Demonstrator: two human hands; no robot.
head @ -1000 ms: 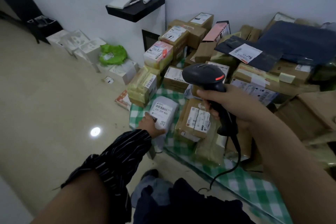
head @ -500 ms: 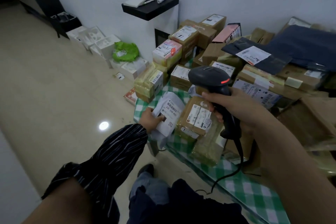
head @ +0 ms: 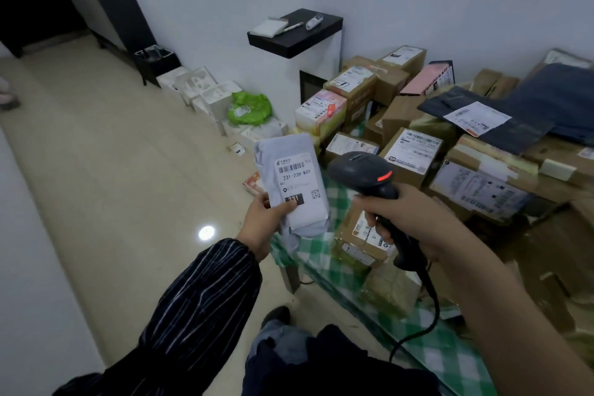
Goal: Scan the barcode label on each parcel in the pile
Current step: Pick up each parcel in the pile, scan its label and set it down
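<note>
My left hand (head: 262, 219) holds a white soft parcel (head: 291, 183) upright above the table's left edge, thumb pinching its lower left corner; its barcode label (head: 294, 177) faces me. My right hand (head: 408, 219) grips the handle of a black corded barcode scanner (head: 363, 170), whose head sits just right of the parcel with a red light lit on its side. Beyond and to the right lies the pile of parcels (head: 414, 145), mostly brown cardboard boxes with white labels, on a green checked tablecloth (head: 340, 264).
A dark grey mailer bag (head: 501, 109) lies on top of the pile at right. A black-topped white stand (head: 295, 32) is against the wall. White boxes (head: 205, 93) and a green bag (head: 249, 108) sit on the floor at left. The scanner cable (head: 427, 315) hangs down.
My left hand has lifted the white parcel off the table and turned its label up towards me. The scanner has stayed in my right hand, close beside the parcel.
</note>
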